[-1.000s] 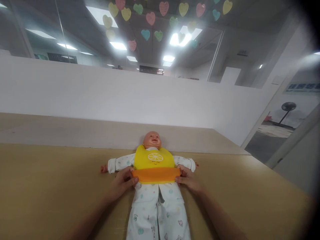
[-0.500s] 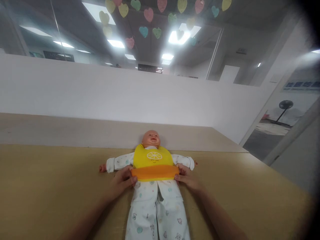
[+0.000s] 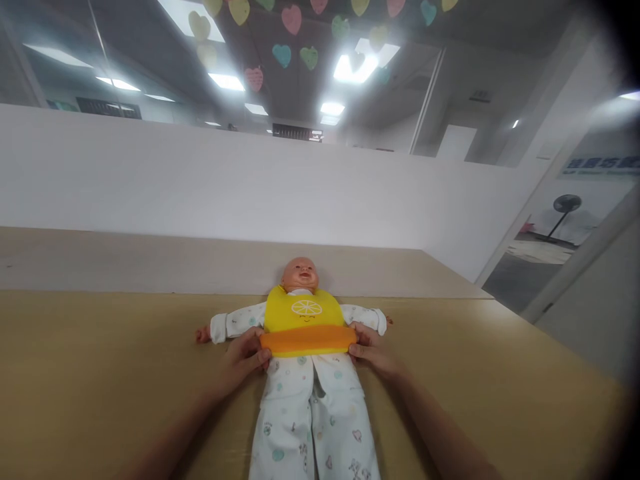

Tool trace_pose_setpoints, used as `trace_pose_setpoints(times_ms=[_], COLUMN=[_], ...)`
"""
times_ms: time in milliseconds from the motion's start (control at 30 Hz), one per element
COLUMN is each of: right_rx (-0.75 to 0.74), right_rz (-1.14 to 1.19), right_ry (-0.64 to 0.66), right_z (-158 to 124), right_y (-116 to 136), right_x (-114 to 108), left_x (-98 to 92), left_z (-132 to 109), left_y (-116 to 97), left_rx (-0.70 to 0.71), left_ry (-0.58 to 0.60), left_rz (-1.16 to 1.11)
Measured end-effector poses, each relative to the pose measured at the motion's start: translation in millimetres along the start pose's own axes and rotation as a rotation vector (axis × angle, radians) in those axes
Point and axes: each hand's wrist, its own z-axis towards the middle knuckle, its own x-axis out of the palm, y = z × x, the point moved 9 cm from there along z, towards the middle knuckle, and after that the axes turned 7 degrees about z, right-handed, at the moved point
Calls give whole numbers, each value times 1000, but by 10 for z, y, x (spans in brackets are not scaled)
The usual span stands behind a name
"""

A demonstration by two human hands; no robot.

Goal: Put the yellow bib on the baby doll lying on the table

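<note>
A baby doll (image 3: 300,275) lies on its back on the wooden table (image 3: 100,380), dressed in a white patterned outfit (image 3: 285,413), its arms spread wide. Over its chest lies a yellow bib (image 3: 306,312) with a white citrus print and an orange pocket (image 3: 309,340) along the lower edge. My left hand (image 3: 250,353) pinches the left end of the pocket between thumb and fingers. The right end is gripped the same way by my right hand (image 3: 369,347).
Behind the doll, a paler strip of surface (image 3: 150,260) runs along a white wall (image 3: 225,187). Glass with paper hearts (image 3: 291,20) is above it. A black fan (image 3: 567,203) stands beyond the doorway at the right.
The whole view has shifted slightly. Both hands keep their hold on the bib, and the doll lies as before.
</note>
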Motion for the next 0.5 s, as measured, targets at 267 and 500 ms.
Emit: trace_pose_setpoints(times_ms=[267, 500], right_rx=[18, 13], right_rz=[67, 51], right_ry=[57, 32], right_z=[-8, -3], right_y=[-5, 1], right_x=[6, 3], left_x=[-30, -68], left_z=[6, 13], left_y=[-103, -54], left_rx=[-23, -14], left_ry=[-13, -62], left_rz=[-21, 49])
